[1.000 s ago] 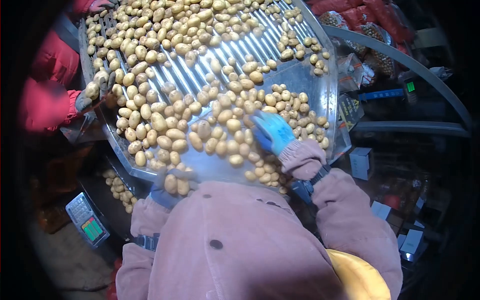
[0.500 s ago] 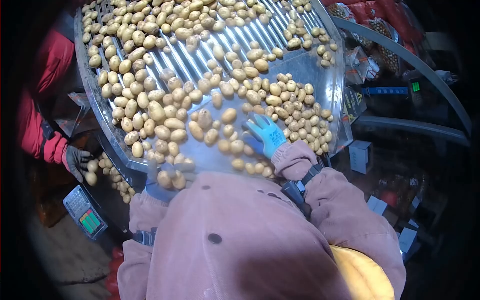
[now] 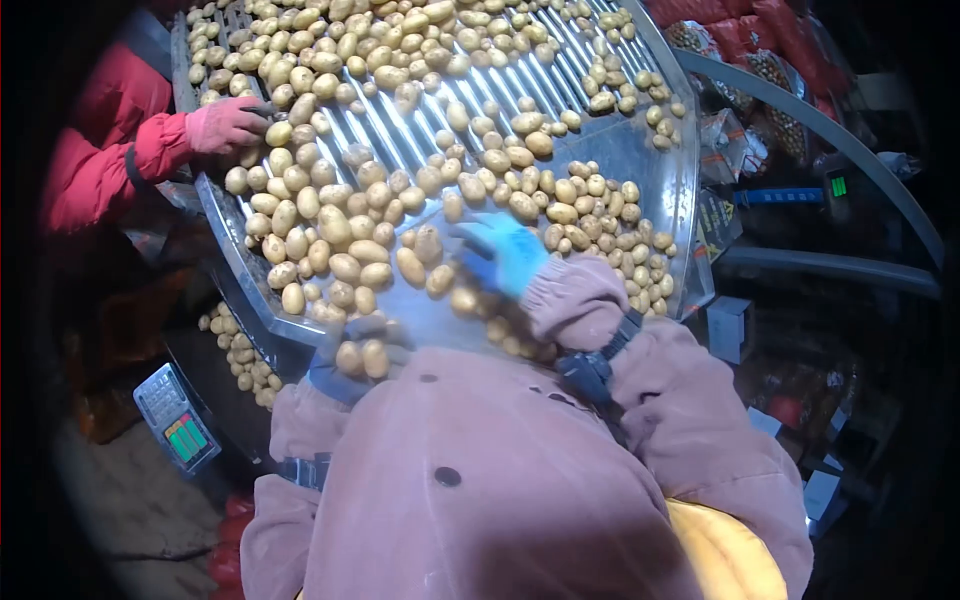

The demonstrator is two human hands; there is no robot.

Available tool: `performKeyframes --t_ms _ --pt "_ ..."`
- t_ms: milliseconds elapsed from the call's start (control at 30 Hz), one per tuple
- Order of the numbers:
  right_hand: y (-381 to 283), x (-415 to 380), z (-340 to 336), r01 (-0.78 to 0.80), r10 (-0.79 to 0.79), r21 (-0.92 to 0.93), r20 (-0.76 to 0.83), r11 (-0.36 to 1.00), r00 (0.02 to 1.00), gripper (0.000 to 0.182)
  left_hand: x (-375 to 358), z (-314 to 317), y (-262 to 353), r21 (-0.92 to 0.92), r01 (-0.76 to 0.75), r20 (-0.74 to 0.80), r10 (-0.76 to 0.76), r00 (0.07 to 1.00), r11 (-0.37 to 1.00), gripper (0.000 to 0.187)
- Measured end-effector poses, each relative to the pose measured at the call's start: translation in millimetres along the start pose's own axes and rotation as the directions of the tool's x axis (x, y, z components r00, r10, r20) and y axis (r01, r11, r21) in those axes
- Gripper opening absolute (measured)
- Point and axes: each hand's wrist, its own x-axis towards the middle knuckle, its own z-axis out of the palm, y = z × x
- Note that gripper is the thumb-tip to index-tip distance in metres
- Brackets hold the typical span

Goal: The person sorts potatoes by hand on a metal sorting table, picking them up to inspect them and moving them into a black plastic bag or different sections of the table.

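Many potatoes (image 3: 333, 224) lie on a metal sorting table with bars. My right hand (image 3: 502, 252), in a light blue glove, reaches over the smooth plate among the potatoes. Motion blurs it, but its fingers look stretched out to the left, with no potato seen held. Close to my body at the table's front edge is my left hand (image 3: 332, 378), in a blue and grey glove. It cups two potatoes (image 3: 362, 358), with its fingers partly hidden behind them. A denser pile of potatoes (image 3: 610, 225) sits to the right of my right hand.
At the left edge a co-worker's pink-gloved hand (image 3: 228, 125) touches the potatoes. Below the table's left side are more potatoes (image 3: 240, 350) and a scale display (image 3: 178, 418). A curved metal rail (image 3: 820, 115) and red net sacks (image 3: 790, 35) stand at right.
My right hand has swept left and slightly up. The view has shifted a little. The co-worker's grey-gloved hand at lower left is gone from view; a pink-gloved hand now shows at the table's left edge.
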Motion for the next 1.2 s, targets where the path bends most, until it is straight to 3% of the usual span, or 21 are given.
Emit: performKeyframes --t_ms 67,100,167,233,300,367,400,433,467,533,600,667,733,867,900,967,1000,1067,1133,1200 --pt "-6.8 25.0 20.0 0.034 -0.009 -0.090 0.268 0.995 0.963 0.055 -4.5 23.0 -2.0 0.104 0.004 -0.149 0.012 0.989 0.995 0.042" --pt "-13.4 33.3 26.5 0.039 0.024 -0.165 0.358 0.985 0.934 0.058 -4.2 34.5 -3.0 -0.191 0.022 -0.128 -0.047 0.991 0.981 0.038" --pt "-33.3 45.5 33.8 0.072 0.107 -0.317 0.515 0.946 0.851 0.066 9.0 14.2 -0.1 -0.331 0.171 0.208 -0.105 0.972 0.928 0.045" --pt "-42.2 48.7 37.1 0.017 0.158 -0.333 0.490 0.943 0.858 0.062 3.0 28.0 4.9 -0.250 0.102 -0.074 -0.124 0.989 0.963 0.039" --pt "-36.4 39.2 48.4 -0.014 0.155 -0.349 0.381 0.937 0.912 0.057 6.7 2.4 7.9 -0.190 0.138 0.006 -0.139 0.990 0.972 0.049" --pt "-28.7 35.3 48.5 -0.130 0.204 -0.250 0.300 0.960 0.932 0.051 5.2 -3.3 7.9 0.014 0.056 -0.113 -0.054 0.992 0.998 0.057" --pt "-23.8 33.4 47.1 -0.179 0.227 -0.192 0.265 0.965 0.937 0.048 4.4 -3.5 7.5 0.055 0.050 -0.085 -0.045 0.995 0.997 0.058" --pt "-21.3 32.3 43.2 -0.233 0.221 0.059 0.163 0.971 0.962 0.041 3.9 -2.0 8.2 0.095 0.041 -0.058 -0.035 0.998 0.995 0.059" --pt "-19.6 31.8 37.7 -0.311 0.289 0.110 0.182 0.944 0.940 0.040 4.2 0.2 8.7 0.135 0.032 -0.032 -0.028 0.999 0.990 0.061" --pt "-37.9 41.0 16.1 -0.465 0.420 0.201 0.231 0.862 0.878 0.038 7.2 8.0 9.2 0.016 0.037 0.048 -0.037 0.998 0.999 0.060" --pt "-50.5 39.3 20.0 -0.240 0.213 0.270 0.123 0.933 0.969 0.031 13.9 -0.5 9.2 -0.067 0.042 0.127 -0.033 0.991 0.997 0.059" --pt "-73.3 42.0 23.2 0.013 -0.032 0.240 0.074 0.971 0.997 0.030 15.6 6.3 14.8 0.007 0.023 0.268 -0.024 0.963 1.000 0.053" --pt "-109.1 49.0 16.0 0.045 -0.167 0.367 0.306 0.929 0.937 0.030 16.3 5.3 16.6 -0.013 -0.051 0.304 0.053 0.951 0.999 0.049" --pt "-126.7 67.8 11.8 -0.095 -0.104 0.392 0.457 0.915 0.883 0.031 4.5 -21.9 17.0 -0.121 -0.315 0.350 0.337 0.874 0.941 0.044" --pt "-123.2 73.1 15.5 0.007 -0.142 0.486 0.240 0.874 0.960 0.031 -0.7 -34.2 17.2 -0.146 -0.381 0.369 0.408 0.835 0.913 0.043" --pt "-109.5 102.5 17.9 -0.110 -0.014 0.440 0.268 0.891 0.963 0.032 -18.8 -45.8 23.0 -0.209 -0.469 0.429 0.512 0.744 0.858 0.042" --pt "-94.3 113.6 31.0 -0.061 -0.014 0.422 0.174 0.904 0.985 0.031 -31.1 -40.4 25.3 -0.257 -0.449 0.458 0.517 0.723 0.856 0.042" --pt "-80.0 134.1 48.8 0.194 -0.197 0.139 0.004 0.971 0.980 0.035 -61.6 -39.9 27.3 -0.388 -0.336 0.481 0.499 0.721 0.858 0.050" --pt "-84.0 144.7 64.2 0.288 -0.291 0.037 0.088 0.957 0.953 0.039 -90.0 -68.3 24.0 -0.507 -0.233 0.456 0.488 0.744 0.830 0.052" --pt "-77.6 142.7 94.4 0.407 -0.399 -0.035 0.131 0.913 0.907 0.045 -111.6 -88.6 -7.1 -0.606 -0.297 0.307 0.561 0.769 0.738 0.049"
